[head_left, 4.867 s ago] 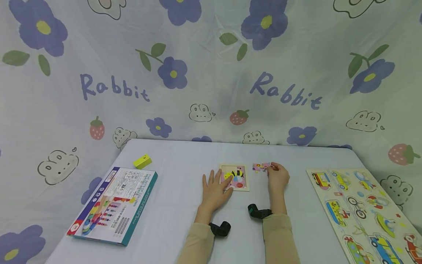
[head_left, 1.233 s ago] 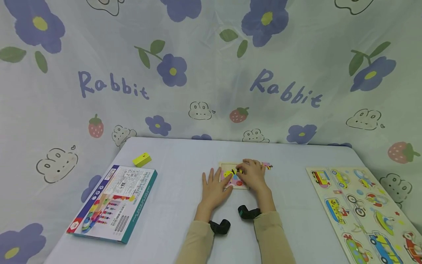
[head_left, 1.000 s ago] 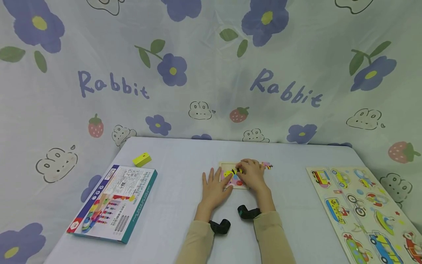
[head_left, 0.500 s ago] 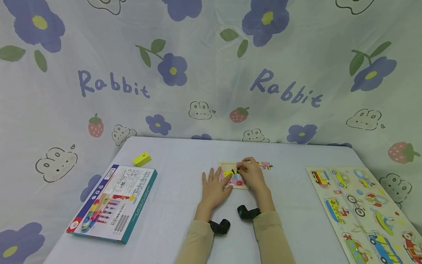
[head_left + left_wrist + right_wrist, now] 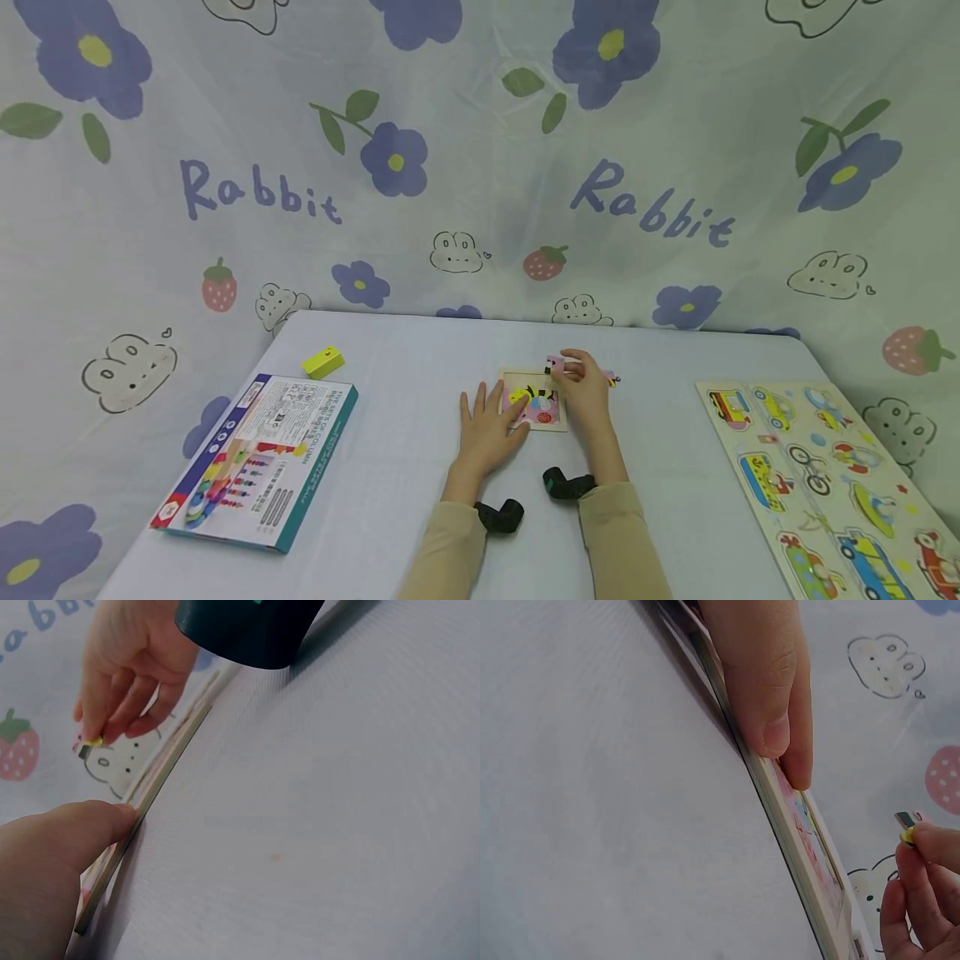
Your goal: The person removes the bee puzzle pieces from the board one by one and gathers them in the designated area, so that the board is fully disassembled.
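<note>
A small wooden jigsaw tray (image 5: 551, 430) lies mid-table, its lower part filled with a yellow-and-black bee picture and its upper part bare wood. My left hand (image 5: 486, 433) rests with spread, straight fingers over the tray's left side; its thumb (image 5: 105, 817) touches the frame in the left wrist view. Just above the tray's top right corner, my right hand (image 5: 587, 393) pinches a pink puzzle piece (image 5: 554, 364) between thumb and fingers. In the right wrist view this puzzle piece (image 5: 905, 820) appears edge-on, lifted clear of the tray. Another puzzle piece (image 5: 613, 379) lies partly hidden behind the right hand.
On the left lies a flat toy box (image 5: 262, 467), with a yellow block (image 5: 324, 363) behind it. A large vehicle puzzle board (image 5: 832, 483) covers the right side. Black wrist cameras (image 5: 501, 517) jut inward from both wrists. A printed curtain (image 5: 480, 167) hangs behind the table.
The right hand went from the loose pieces to the tray's upper right, worked there, and has now lifted away slightly up and right, pinching a piece. The left hand has stayed put.
</note>
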Demonstrator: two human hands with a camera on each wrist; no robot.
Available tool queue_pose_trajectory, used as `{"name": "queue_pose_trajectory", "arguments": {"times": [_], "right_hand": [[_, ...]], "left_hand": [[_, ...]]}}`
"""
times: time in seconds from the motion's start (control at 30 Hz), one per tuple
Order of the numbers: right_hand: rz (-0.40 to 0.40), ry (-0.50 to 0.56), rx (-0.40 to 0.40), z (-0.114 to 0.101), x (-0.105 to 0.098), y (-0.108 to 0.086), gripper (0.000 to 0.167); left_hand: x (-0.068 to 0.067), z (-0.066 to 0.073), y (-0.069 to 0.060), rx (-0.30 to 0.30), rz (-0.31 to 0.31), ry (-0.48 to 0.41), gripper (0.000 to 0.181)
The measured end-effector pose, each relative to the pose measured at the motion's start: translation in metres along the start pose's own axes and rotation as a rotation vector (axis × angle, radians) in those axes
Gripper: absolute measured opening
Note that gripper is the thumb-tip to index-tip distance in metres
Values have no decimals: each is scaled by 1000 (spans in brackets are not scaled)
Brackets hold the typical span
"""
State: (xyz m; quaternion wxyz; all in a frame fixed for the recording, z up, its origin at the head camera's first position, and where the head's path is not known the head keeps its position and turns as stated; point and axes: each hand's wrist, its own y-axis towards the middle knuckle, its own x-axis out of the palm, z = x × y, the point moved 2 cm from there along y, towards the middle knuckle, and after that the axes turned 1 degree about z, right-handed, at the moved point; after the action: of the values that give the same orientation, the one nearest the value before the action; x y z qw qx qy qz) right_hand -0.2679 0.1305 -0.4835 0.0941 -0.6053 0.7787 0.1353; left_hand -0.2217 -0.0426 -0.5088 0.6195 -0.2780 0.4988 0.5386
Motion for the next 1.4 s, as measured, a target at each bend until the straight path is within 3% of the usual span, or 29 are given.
{"name": "queue_pose_trajectory", "arguments": {"times": [0.2,0.47,0.7,0.97,1.2,1.4], "right_hand": [[24,88,57,0,-4,2,36],[83,177,57,5,-13,6,34],[202,292,93,11,-28,6,39],[419,440,157,14,-42,5,27],[621,331,186,21,-56,3,27],[660,336,246,28,-65,4,27]], "left_hand": [[-1,0,-2,24,38,-40,45],[-2,1,-2,16,16,-34,45],[2,-1,1,-19,-47,19,46],[-3,2,0,-15,-21,9,45],[-4,3,-1,-18,-26,16,45],[-3,2,-1,-19,-27,20,45]]}}
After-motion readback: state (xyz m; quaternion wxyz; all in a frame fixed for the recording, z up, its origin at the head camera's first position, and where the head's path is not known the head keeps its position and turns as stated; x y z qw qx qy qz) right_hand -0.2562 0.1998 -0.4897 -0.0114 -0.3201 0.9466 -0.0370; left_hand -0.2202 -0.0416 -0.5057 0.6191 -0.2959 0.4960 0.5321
